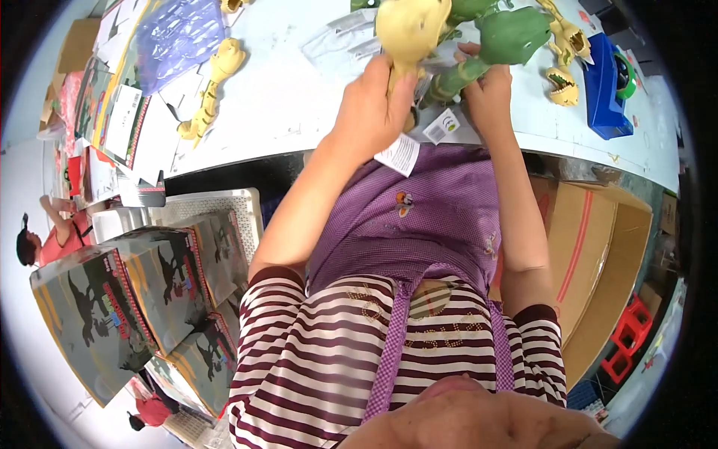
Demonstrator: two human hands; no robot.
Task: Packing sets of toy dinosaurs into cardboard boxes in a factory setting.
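head cam | 1 view | looks steeply down, close over torso | fwd onto white table (299, 97) edge

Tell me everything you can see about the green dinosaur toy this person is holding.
The green dinosaur toy looks like moulded plastic: a large dark green head with a lighter green ribbed neck or handle running down and to the left. It is held tilted above the white table, head up and to the right. The right hand grips its lower neck, beside the yellow dinosaur toy in the left hand. A white tag hangs near its lower end.
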